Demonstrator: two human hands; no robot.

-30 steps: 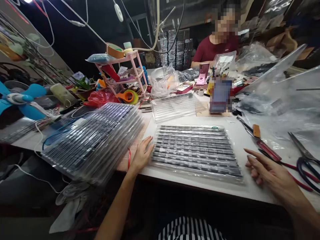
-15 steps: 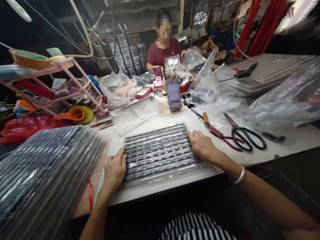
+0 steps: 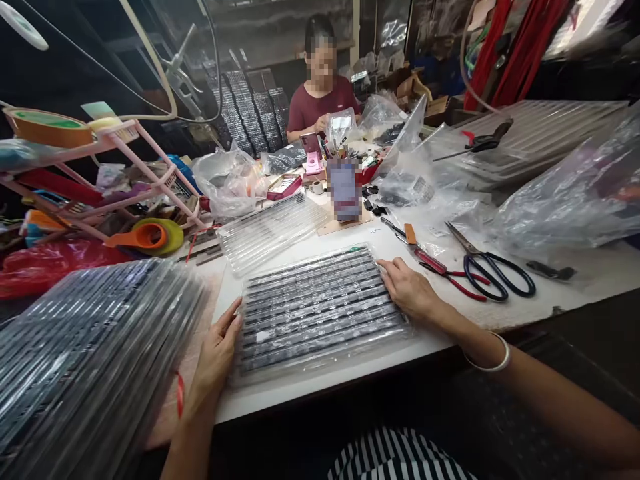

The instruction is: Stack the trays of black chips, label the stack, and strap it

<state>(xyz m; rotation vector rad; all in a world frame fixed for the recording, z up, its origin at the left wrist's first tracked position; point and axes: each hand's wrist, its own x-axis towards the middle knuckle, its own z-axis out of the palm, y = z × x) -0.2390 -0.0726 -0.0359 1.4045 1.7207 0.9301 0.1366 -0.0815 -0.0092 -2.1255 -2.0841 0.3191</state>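
Observation:
A clear plastic tray (image 3: 320, 365) lies on the white tabletop before me, filled with rows of small dark parts. My left hand (image 3: 220, 347) holds its left edge, fingertips at the rim and palm facing inward. On the opposite side, my right hand (image 3: 407, 287) pinches the right edge near the far corner. Parts of the fingers of both hands are hidden behind the rim. Beyond the tray sits a second clear ribbed tray (image 3: 273, 233). To the left rises a tall stack of similar filled trays (image 3: 100, 333).
Scissors (image 3: 487, 260), red-handled pliers (image 3: 460, 280) and a red-handled tool (image 3: 430, 259) lie at right. A phone (image 3: 345, 190) stands behind the trays. A pink rack (image 3: 150, 167) with tape rolls is at left, plastic bags (image 3: 425, 187) at right. Another person (image 3: 320, 100) sits opposite.
The filled tray and my left hand have shifted slightly left; the left fingers wrap the edge less. The person opposite has brought a hand inward. The view has turned slightly.

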